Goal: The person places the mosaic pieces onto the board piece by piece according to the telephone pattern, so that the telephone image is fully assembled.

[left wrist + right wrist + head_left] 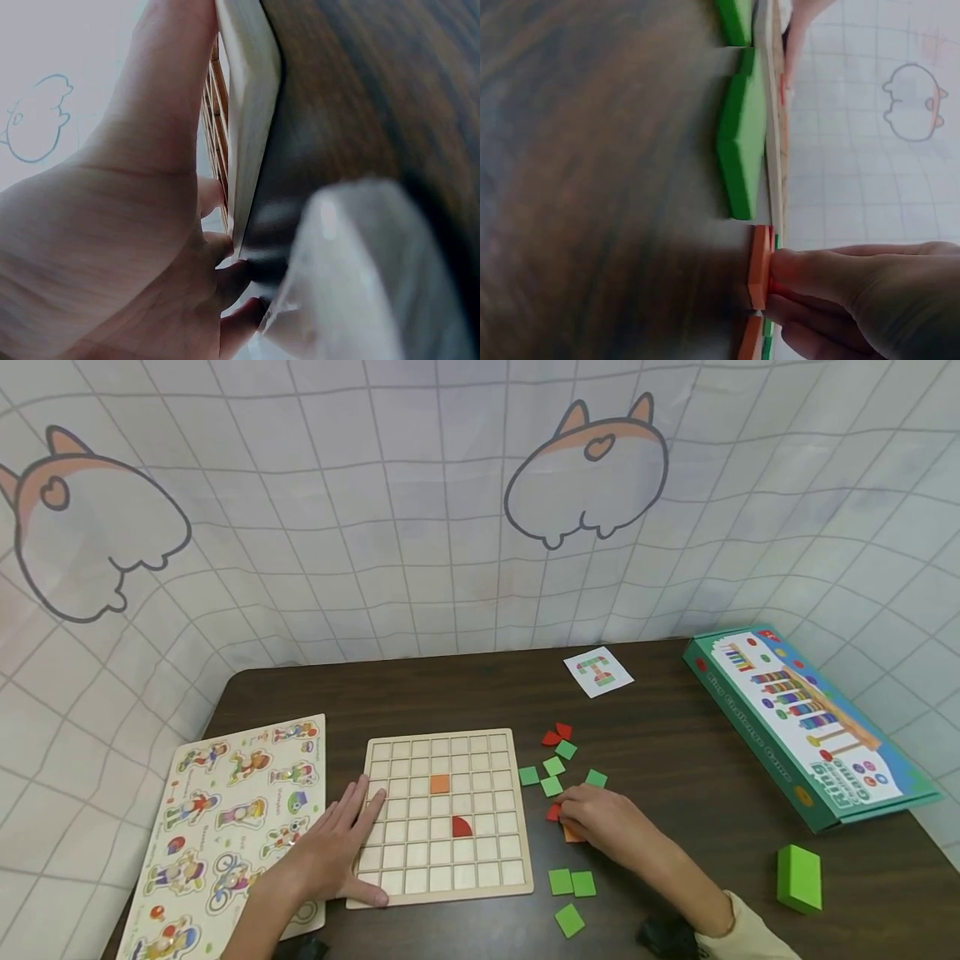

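Observation:
My left hand (337, 839) lies spread at the left edge of the wooden grid board (521, 852). Its thumb rests by the near left corner. On the board are an orange square tile (439, 784) and a red quarter-circle tile (462, 827). My right hand (611, 827) is bent low over loose tiles right of the board. In the right wrist view its thumb touches the top of an orange tile (758, 266); a second orange tile (750, 341) lies beside it. A red tile (553, 812) shows beside the fingers. The fingers' underside is hidden, so a grip is unclear.
Several green tiles (553, 766) and red tiles (551, 738) lie beyond the right hand. More green tiles (569, 921) lie nearer. A pattern card (598, 672) sits at the back. A picture board (251, 768) is at left; a game box (817, 727) and green block (799, 880) at right.

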The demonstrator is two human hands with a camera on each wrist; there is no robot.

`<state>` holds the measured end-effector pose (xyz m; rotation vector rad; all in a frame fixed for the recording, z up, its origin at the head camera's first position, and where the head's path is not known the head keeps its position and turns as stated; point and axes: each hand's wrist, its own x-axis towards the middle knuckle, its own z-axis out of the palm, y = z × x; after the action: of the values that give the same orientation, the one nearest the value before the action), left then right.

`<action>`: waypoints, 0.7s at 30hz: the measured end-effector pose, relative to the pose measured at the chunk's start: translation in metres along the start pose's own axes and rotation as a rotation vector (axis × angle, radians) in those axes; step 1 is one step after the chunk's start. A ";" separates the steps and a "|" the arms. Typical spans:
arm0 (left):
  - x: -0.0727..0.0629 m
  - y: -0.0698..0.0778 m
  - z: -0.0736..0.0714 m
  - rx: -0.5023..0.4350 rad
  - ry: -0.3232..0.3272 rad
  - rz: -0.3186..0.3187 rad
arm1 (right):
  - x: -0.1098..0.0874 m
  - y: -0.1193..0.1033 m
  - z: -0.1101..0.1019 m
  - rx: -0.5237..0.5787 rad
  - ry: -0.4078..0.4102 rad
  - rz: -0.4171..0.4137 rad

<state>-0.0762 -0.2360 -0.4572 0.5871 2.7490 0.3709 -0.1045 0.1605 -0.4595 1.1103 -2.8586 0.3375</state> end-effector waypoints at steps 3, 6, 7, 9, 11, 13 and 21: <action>0.000 0.000 0.000 0.000 -0.001 -0.002 | 0.001 -0.003 0.001 -0.022 0.020 0.041; 0.000 -0.001 0.000 0.005 -0.002 -0.005 | 0.002 -0.005 0.003 -0.012 0.039 0.082; 0.000 -0.001 0.000 0.008 -0.003 -0.006 | 0.002 -0.006 0.003 -0.008 0.043 0.095; 0.000 -0.001 0.000 0.010 -0.004 -0.007 | 0.003 -0.008 0.004 -0.008 0.059 0.119; 0.000 0.000 0.000 0.009 -0.003 -0.005 | 0.004 -0.008 0.004 -0.031 0.071 0.151; 0.000 0.000 0.001 0.005 0.000 -0.003 | 0.005 -0.008 0.004 -0.061 0.077 0.191; 0.000 0.000 0.001 0.007 0.011 -0.002 | 0.006 -0.004 0.001 -0.041 0.037 0.240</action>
<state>-0.0761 -0.2362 -0.4583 0.5854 2.7623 0.3654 -0.1062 0.1535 -0.4592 0.7463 -2.9546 0.3052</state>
